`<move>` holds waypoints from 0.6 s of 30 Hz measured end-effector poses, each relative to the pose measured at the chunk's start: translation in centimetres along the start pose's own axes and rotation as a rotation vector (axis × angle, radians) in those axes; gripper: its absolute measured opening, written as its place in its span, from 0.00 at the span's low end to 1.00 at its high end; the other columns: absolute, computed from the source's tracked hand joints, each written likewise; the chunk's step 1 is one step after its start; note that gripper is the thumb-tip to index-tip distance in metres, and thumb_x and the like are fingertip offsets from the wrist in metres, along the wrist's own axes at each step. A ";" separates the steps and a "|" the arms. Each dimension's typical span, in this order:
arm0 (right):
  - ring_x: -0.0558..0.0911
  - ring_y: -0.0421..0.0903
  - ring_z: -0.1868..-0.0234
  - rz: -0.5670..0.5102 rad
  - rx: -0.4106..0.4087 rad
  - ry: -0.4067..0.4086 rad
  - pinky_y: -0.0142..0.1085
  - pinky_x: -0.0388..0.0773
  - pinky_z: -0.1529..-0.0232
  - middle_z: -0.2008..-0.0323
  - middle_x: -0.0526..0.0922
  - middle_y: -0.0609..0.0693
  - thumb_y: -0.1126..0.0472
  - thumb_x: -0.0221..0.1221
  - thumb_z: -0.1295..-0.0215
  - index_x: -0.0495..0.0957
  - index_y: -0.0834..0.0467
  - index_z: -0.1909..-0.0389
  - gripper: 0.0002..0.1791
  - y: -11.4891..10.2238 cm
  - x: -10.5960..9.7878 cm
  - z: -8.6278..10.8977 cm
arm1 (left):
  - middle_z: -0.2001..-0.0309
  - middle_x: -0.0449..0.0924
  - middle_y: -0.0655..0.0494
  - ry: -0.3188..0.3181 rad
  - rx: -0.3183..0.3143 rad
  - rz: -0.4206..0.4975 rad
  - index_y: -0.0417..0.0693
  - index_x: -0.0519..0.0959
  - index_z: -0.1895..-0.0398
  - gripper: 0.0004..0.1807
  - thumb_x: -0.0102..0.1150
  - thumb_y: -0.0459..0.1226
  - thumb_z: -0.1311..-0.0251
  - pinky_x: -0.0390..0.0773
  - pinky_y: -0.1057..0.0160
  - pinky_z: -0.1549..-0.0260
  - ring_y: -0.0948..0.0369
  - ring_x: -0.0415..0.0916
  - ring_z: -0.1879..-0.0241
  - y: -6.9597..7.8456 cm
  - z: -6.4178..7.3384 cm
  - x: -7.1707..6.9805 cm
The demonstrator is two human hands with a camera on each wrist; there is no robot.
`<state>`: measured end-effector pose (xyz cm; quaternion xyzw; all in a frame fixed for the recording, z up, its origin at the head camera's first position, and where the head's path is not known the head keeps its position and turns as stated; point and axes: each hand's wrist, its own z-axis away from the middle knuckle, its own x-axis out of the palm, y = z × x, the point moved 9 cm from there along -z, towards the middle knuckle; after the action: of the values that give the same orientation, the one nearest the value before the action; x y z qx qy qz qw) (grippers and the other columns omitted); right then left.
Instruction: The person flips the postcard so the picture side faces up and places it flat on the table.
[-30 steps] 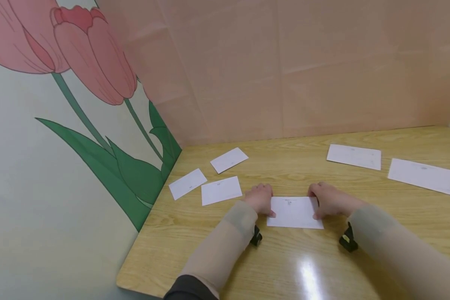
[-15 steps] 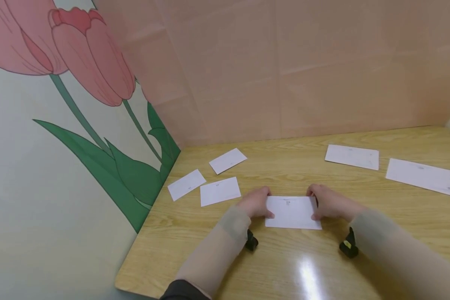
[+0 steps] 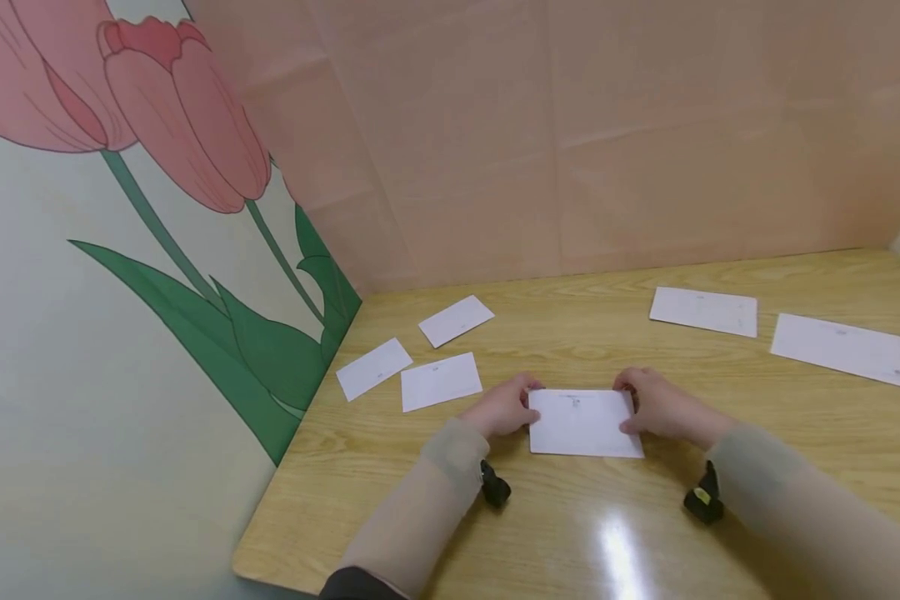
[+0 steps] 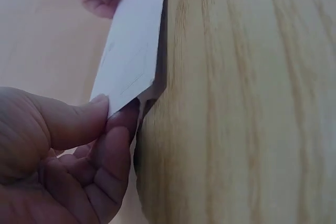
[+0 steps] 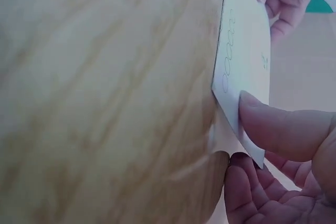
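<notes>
At wooden table (image 3: 555,521) | inked white card (image 3: 585,425) pinched at left edge by left hand (image 3: 501,408), its thumb (image 4: 73,123) since drawn outward, and at right edge by right hand (image 3: 660,406) | steady two-ended hold suggested

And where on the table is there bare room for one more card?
The table is bare behind the held card, between the three left cards and two right cards, and in front of that card, between the forearms. Crowded: back left, where those three lie close, and the held card's ends, gripped by left hand and right hand.
</notes>
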<state>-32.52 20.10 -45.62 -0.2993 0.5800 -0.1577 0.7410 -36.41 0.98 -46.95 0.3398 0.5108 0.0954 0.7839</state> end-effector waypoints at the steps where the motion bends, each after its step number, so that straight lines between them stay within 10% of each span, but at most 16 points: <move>1: 0.71 0.58 0.53 -0.016 0.001 0.001 0.55 0.71 0.51 0.49 0.71 0.67 0.62 0.72 0.49 0.70 0.67 0.47 0.31 0.1 0.0 0.0 | 0.67 0.72 0.57 -0.003 -0.010 0.049 0.56 0.74 0.41 0.22 0.63 0.35 0.39 0.73 0.65 0.72 0.62 0.72 0.72 -0.2 0.1 0.0; 10: 0.72 0.63 0.47 -0.325 0.115 -0.026 0.55 0.72 0.48 0.42 0.64 0.72 0.58 0.68 0.43 0.45 0.70 0.29 0.51 1.6 -0.3 0.7 | 0.66 0.70 0.52 0.011 -0.049 0.384 0.57 0.75 0.40 0.24 0.61 0.31 0.38 0.76 0.63 0.73 0.59 0.73 0.74 -0.4 0.4 -0.3; 18: 0.78 0.47 0.67 -0.518 0.142 -0.074 0.40 0.80 0.68 0.63 0.77 0.56 0.61 0.62 0.36 0.63 0.74 0.44 0.28 1.9 0.3 1.6 | 0.67 0.69 0.53 0.064 -0.072 0.500 0.54 0.72 0.35 0.29 0.62 0.29 0.40 0.76 0.62 0.71 0.59 0.71 0.72 -0.6 0.3 -0.8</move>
<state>-31.14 21.79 -46.78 -0.3906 0.4441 -0.3712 0.7158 -36.64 0.01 -46.61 0.4242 0.4316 0.3153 0.7310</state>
